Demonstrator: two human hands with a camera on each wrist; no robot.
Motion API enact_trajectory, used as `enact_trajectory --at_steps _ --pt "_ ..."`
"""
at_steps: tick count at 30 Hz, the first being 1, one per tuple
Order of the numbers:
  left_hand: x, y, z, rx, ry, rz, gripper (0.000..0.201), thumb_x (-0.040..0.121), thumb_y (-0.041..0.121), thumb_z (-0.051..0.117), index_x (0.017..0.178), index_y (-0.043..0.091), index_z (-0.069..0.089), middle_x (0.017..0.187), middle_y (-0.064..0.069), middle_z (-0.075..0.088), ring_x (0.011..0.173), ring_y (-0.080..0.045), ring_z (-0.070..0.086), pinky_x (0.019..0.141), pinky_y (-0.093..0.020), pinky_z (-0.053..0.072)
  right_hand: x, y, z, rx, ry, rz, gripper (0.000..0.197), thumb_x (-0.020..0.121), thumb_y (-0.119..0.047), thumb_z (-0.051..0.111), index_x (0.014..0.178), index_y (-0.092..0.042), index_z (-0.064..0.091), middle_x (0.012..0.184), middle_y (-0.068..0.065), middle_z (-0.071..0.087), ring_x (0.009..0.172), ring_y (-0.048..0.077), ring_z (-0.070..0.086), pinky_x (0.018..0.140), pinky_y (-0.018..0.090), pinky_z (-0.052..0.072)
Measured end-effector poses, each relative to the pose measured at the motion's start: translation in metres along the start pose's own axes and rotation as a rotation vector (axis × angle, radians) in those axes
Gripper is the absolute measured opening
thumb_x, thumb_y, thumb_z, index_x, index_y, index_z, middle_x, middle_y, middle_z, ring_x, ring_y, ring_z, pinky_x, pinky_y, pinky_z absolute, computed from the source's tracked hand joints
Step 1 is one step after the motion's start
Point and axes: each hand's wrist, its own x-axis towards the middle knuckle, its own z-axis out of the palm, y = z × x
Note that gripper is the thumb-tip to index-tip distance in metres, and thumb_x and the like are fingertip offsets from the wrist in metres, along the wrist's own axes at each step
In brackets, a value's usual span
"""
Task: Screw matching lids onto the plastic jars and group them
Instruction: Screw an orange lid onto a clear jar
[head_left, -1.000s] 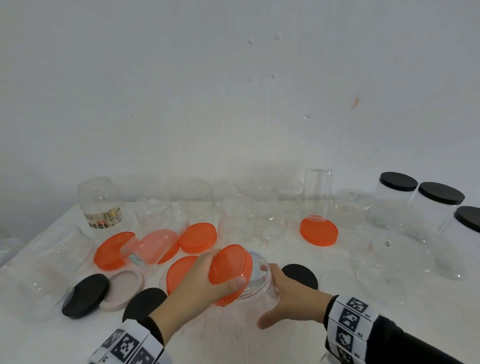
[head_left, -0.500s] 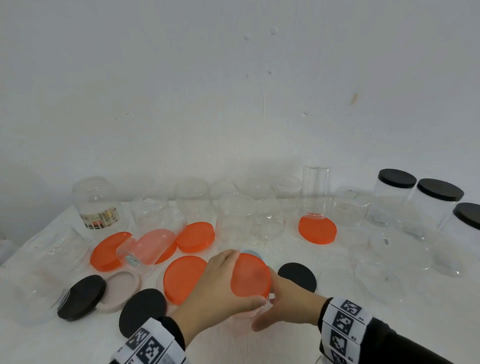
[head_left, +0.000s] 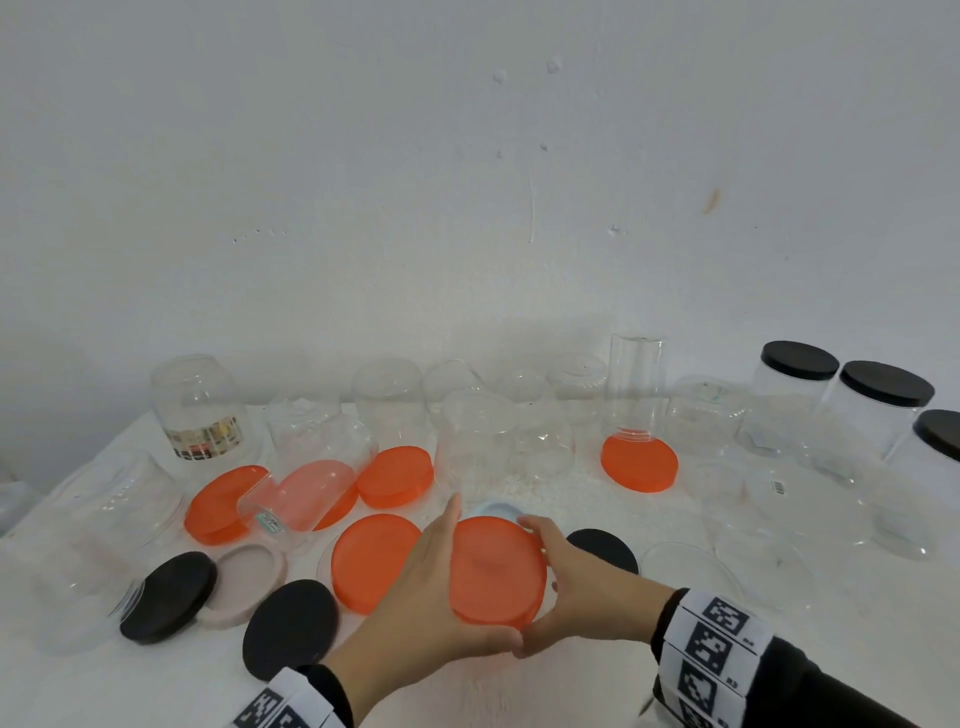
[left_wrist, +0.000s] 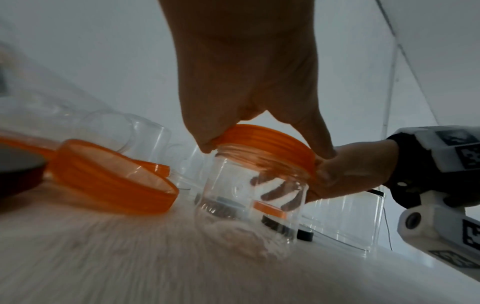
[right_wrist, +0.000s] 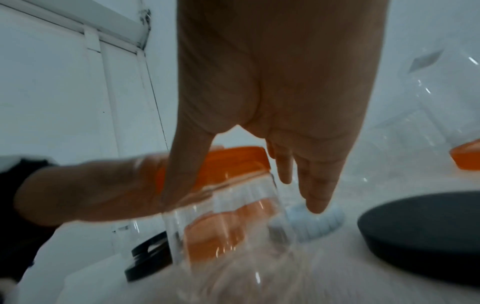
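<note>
A clear plastic jar (left_wrist: 249, 205) stands upright on the white table near the front centre. An orange lid (head_left: 496, 569) sits on its mouth. My left hand (head_left: 415, 608) reaches from the left and grips the lid's rim (left_wrist: 270, 142) between thumb and fingers. My right hand (head_left: 592, 592) wraps round the jar body (right_wrist: 226, 222) just under the lid (right_wrist: 233, 160), its fingers showing through the clear wall. In the head view the lid and hands hide the jar body.
Loose orange lids (head_left: 376, 561) (head_left: 396, 475), black lids (head_left: 291, 629) (head_left: 605, 548), a pale pink lid (head_left: 249, 577) and a small light-blue lid (head_left: 496, 509) lie around. Open clear jars (head_left: 197, 405) line the back. Black-lidded jars (head_left: 800, 395) stand far right.
The jar, held tilted with the lid facing me, has been brought upright and lower. The orange lid now lies flat on top, and both hands have closed in round it.
</note>
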Motion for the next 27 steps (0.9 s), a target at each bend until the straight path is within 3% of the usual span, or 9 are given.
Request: enact_trajectory --at_steps 2,5,7,10,13,18,22,27 --pt "-0.004 -0.012 -0.002 -0.088 -0.04 -0.034 0.143 0.04 0.075 0.081 0.139 0.055 -0.02 0.145 0.028 0.01 0.134 0.003 0.021 0.105 -0.019 0.026 -0.005 -0.011 -0.008 -0.03 0.0 -0.041 0.121 0.055 -0.046 0.088 0.144 -0.045 0.004 0.128 -0.031 0.033 0.111 -0.01 0.044 0.081 0.001 0.039" --pt "-0.006 -0.027 -0.001 -0.191 -0.107 -0.084 0.143 0.043 0.062 0.088 0.136 0.057 -0.021 0.145 0.025 0.013 0.138 -0.001 0.024 0.115 -0.025 0.024 -0.008 -0.036 -0.013 -0.197 -0.035 -0.086 0.121 0.06 -0.048 0.085 0.149 -0.038 0.005 0.149 -0.018 0.021 0.13 0.002 0.03 0.103 0.019 0.033" --pt "-0.004 -0.032 0.001 -0.241 -0.14 -0.096 0.139 0.046 0.053 0.091 0.141 0.054 -0.011 0.145 0.022 0.022 0.136 -0.005 0.034 0.115 -0.029 0.031 -0.006 -0.052 -0.01 -0.362 -0.067 -0.116 0.115 0.066 -0.051 0.082 0.151 -0.035 0.005 0.152 -0.017 0.013 0.136 0.009 0.021 0.108 0.029 0.029" --pt "0.0 -0.035 0.002 -0.282 -0.137 -0.059 0.117 0.047 0.048 0.092 0.128 0.063 0.009 0.135 0.03 0.036 0.124 0.005 0.044 0.102 -0.016 0.039 0.001 -0.071 -0.004 -0.548 -0.094 -0.084 0.107 0.07 -0.057 0.075 0.15 -0.037 0.006 0.153 -0.011 0.012 0.138 0.021 0.019 0.105 0.041 0.037" --pt "0.003 -0.035 0.0 -0.289 -0.139 -0.05 0.107 0.047 0.048 0.092 0.122 0.062 0.018 0.132 0.03 0.04 0.122 0.007 0.045 0.102 -0.018 0.041 0.009 -0.08 -0.001 -0.645 -0.104 -0.036 0.104 0.069 -0.059 0.074 0.147 -0.04 0.009 0.143 -0.006 0.023 0.132 0.026 0.027 0.099 0.048 0.044" --pt "0.003 -0.036 -0.002 -0.283 -0.119 -0.056 0.106 0.043 0.049 0.092 0.122 0.059 0.021 0.133 0.024 0.042 0.123 -0.001 0.047 0.105 -0.027 0.043 0.016 -0.084 -0.001 -0.713 -0.138 -0.022 0.103 0.065 -0.057 0.077 0.144 -0.044 0.013 0.136 -0.006 0.026 0.126 0.026 0.031 0.093 0.049 0.046" --pt "0.002 -0.035 -0.002 -0.266 -0.11 -0.057 0.105 0.04 0.053 0.091 0.117 0.061 0.02 0.13 0.027 0.041 0.122 -0.001 0.046 0.105 -0.026 0.043 0.017 -0.084 -0.003 -0.735 -0.154 -0.042 0.1 0.065 -0.056 0.077 0.142 -0.044 0.015 0.135 -0.007 0.027 0.124 0.026 0.031 0.092 0.049 0.047" --pt "0.002 -0.035 -0.002 -0.291 -0.124 -0.053 0.102 0.039 0.055 0.09 0.115 0.059 0.022 0.129 0.031 0.037 0.124 -0.002 0.043 0.108 -0.024 0.039 0.017 -0.08 0.0 -0.761 -0.1 -0.084 0.096 0.065 -0.061 0.074 0.14 -0.043 0.017 0.131 -0.007 0.03 0.113 0.022 0.033 0.086 0.042 0.047"
